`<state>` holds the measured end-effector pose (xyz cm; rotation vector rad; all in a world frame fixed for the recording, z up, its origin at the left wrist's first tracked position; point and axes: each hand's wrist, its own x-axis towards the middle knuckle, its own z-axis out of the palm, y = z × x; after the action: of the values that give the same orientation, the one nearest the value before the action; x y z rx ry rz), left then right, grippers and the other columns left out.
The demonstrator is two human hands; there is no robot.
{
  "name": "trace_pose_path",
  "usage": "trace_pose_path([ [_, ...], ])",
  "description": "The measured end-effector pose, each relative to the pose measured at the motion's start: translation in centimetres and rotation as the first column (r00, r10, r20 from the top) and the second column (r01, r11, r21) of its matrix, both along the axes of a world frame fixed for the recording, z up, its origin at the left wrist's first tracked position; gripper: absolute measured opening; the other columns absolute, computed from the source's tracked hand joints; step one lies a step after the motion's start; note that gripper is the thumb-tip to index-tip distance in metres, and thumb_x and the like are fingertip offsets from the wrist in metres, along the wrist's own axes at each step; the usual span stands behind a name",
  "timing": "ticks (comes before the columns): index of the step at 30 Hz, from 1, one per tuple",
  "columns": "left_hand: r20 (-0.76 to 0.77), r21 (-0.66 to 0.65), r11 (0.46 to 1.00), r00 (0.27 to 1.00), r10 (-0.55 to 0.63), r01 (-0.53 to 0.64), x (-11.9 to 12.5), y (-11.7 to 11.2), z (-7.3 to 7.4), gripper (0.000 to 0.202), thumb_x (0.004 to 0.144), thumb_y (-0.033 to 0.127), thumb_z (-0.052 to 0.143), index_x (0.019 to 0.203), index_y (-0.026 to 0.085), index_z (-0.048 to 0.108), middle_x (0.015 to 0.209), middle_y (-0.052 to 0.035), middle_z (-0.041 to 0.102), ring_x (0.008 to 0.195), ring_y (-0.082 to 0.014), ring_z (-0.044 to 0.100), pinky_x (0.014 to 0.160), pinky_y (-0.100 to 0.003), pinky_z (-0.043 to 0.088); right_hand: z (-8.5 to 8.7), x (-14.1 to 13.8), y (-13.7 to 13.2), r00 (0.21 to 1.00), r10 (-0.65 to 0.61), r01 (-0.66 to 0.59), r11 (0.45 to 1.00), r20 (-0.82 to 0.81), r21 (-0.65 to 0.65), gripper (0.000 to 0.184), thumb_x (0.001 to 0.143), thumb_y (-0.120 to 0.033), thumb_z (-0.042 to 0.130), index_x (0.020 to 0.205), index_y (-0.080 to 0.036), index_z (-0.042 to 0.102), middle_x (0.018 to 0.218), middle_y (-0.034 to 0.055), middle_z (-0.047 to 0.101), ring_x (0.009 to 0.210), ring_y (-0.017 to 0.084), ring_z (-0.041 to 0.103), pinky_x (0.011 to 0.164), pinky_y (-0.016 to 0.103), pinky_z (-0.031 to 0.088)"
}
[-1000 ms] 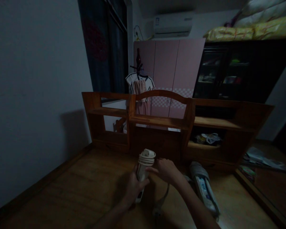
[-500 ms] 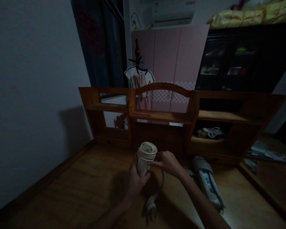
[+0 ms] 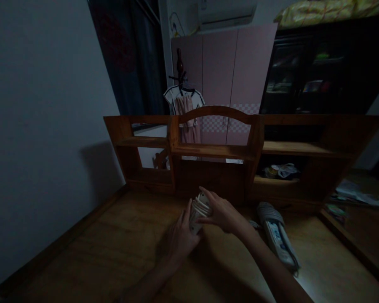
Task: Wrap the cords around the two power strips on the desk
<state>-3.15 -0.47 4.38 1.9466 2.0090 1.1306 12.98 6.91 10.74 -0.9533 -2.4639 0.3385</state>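
A white power strip (image 3: pixel 196 227) with its own cord (image 3: pixel 202 207) wound around it is held above the wooden surface. My left hand (image 3: pixel 182 237) grips it from the left and below. On the other side, my right hand (image 3: pixel 220 212) has its fingers and thumb closed over the wound cord and the strip's upper end. The plug end of the cord is hidden. To the right lies a second power strip (image 3: pixel 279 242), its grey cord wrapped around its far end; neither hand touches it.
A wooden shelf unit (image 3: pixel 213 150) stands along the back of the wooden surface (image 3: pixel 123 248). Its right compartment holds a roll of tape and a plastic bag (image 3: pixel 287 170). A white wall (image 3: pixel 50 139) closes off the left side. Papers (image 3: pixel 360 195) lie at far right.
The plug and cord tail that hung below the strip no longer show. My right hand has moved up over the strip's end, and the strip has tilted to the right.
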Motion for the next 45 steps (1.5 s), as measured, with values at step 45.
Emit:
trace_pose_path([
  [45,0.378,0.042,0.997,0.923,-0.077,0.066,0.4,1.0,-2.6,0.082,0.070,0.035,0.069,0.142,0.016,0.032,0.130,-0.0131,0.055,0.116,-0.0258,0.055,0.093,-0.035,0.046,3.4,3.0,-0.3,0.982,0.154,-0.172,0.968,-0.113,-0.182,0.089,0.069,-0.031,0.078,0.143,-0.031,0.030,0.130,0.0067,0.050,0.115,0.023,0.051,0.097,0.036,0.040],
])
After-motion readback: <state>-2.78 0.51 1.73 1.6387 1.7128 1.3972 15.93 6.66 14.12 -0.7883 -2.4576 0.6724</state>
